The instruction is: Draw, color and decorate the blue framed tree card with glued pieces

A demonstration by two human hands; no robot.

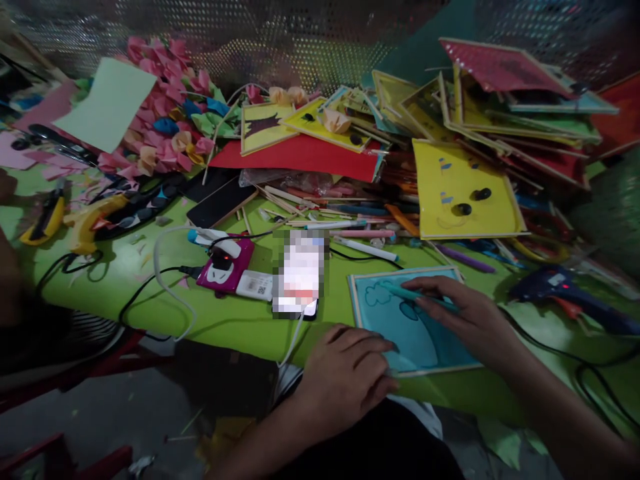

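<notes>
Marker, one, teal, is gripped between the closed fingers of our right hand, its tip at a cloud outline on one blue framed panel. That panel lies at the desk's near edge, right of its middle. Our left hand rests bent-fingered at the panel's near left corner; we cannot tell whether it grips the frame.

We count one lit phone left of the panel, beside one magenta power strip; two glue guns, one yellow towards the desk's left end, one blue towards its right; and one yellow panel bearing two black pieces. More framed panels pile up at the far right corner, too overlapped for us to count, as are the folded papers heaped at the far left.

Our desk is bright green, backed by a shiny perforated screen; the floor below is dim.
</notes>
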